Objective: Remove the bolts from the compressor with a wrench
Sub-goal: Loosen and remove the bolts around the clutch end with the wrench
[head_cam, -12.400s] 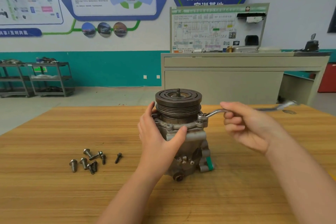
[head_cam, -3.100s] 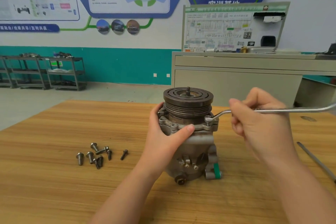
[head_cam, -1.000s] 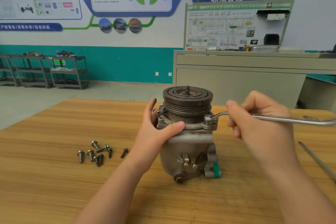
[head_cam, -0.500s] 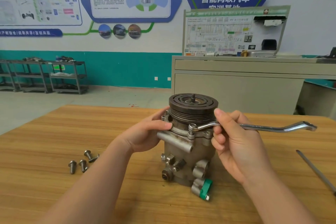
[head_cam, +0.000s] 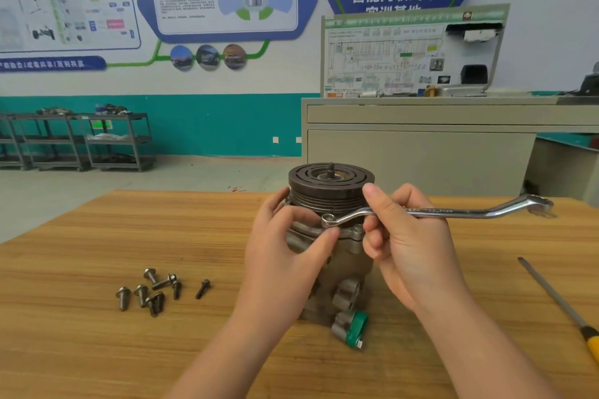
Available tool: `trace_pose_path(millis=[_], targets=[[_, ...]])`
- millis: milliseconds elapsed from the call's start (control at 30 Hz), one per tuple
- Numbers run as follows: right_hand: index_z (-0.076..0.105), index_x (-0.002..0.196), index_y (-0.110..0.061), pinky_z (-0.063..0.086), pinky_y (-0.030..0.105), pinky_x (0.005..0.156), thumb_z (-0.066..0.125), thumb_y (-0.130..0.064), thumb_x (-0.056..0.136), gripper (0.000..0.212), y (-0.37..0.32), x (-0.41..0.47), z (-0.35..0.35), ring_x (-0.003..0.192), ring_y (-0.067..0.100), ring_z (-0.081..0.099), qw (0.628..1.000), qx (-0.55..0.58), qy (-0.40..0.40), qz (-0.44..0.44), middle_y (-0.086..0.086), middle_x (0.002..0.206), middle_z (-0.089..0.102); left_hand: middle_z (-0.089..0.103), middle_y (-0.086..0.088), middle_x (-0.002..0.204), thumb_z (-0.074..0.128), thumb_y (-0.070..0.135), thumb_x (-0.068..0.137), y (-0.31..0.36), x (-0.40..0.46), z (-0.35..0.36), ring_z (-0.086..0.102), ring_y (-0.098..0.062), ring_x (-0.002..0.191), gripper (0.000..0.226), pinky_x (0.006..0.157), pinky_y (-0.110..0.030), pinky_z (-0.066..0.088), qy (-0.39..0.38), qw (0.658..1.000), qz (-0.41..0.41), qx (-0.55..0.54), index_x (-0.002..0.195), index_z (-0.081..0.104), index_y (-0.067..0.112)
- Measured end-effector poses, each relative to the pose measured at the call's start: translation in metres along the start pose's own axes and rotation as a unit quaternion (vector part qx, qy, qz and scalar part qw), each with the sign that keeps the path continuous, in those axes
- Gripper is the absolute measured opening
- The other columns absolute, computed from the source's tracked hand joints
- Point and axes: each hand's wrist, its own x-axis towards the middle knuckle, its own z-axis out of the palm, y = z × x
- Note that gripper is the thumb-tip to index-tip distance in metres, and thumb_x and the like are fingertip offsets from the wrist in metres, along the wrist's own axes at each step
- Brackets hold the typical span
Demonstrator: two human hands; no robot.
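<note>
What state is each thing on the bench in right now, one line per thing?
compressor: upright on the table, pulley end up.
wrench: level, ring end at the front flange.
left hand: grips the compressor body.
right hand: holds the wrench shank near its ring end.
loose bolts: lying on the table, left of the compressor.
screwdriver: lying flat, untouched.

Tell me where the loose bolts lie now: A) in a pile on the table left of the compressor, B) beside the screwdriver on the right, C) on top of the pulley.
A: the loose bolts lie clustered on the table, left of the compressor.
</note>
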Motion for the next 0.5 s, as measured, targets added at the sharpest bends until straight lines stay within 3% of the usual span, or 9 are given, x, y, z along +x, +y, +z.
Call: trace_pose_path(millis=[100,167,300,433,500], targets=[[0.052,0.052,-0.024,0.037,0.019,0.036,0.070,-0.023,0.076,0.030,-0.001,0.003,-0.003,0.038,0.010,0.048,1.000,0.015,-0.003,0.013,0.006,0.050,0.055,0.031,0.036,0.134,0.076,0.036,0.077,0.007,0.002,0.001,0.024,0.023,0.121,0.013,0.105,-0.017,0.028,0.003,1.000,0.000,0.012,0.082,0.065,0.041],[0.053,0.050,-0.025,0.036,0.018,0.035,0.070,-0.023,0.076,0.031,-0.002,0.004,-0.003,0.037,0.010,0.047,0.999,0.025,-0.012,0.021,0.006,0.049,0.055,0.026,0.026,0.145,0.080,0.035,0.074,0.011,0.002,0.003,0.013,0.014,0.128,0.013,0.109,-0.026,0.018,0.029,0.999,0.005,0.029,0.076,0.067,0.038],[0.053,0.052,-0.023,0.036,0.017,0.035,0.071,-0.022,0.073,0.028,-0.004,0.005,-0.003,0.037,0.008,0.049,0.996,0.072,-0.045,0.036,0.005,0.051,0.055,0.021,0.021,0.152,0.083,0.033,0.071,0.012,0.002,0.007,0.007,0.018,0.126,0.016,0.109,-0.026,0.008,0.055,0.998,-0.001,0.033,0.070,0.067,0.030],[0.053,0.055,-0.021,0.037,0.014,0.035,0.070,-0.019,0.076,0.027,-0.010,0.006,-0.010,0.039,0.004,0.050,0.985,0.166,-0.041,0.037,0.002,0.055,0.055,0.023,0.023,0.151,0.083,0.034,0.070,0.013,0.000,0.013,0.010,0.014,0.128,0.022,0.105,-0.022,0.011,0.084,0.996,-0.020,0.001,0.068,0.062,0.026],[0.052,0.054,-0.021,0.036,0.014,0.034,0.069,-0.019,0.076,0.028,-0.012,0.007,-0.013,0.039,0.005,0.049,0.986,0.162,-0.015,0.024,0.002,0.054,0.054,0.024,0.018,0.154,0.081,0.038,0.070,0.014,0.002,0.015,0.013,0.008,0.133,0.026,0.107,-0.025,0.015,0.088,0.996,-0.027,-0.004,0.069,0.058,0.027]])
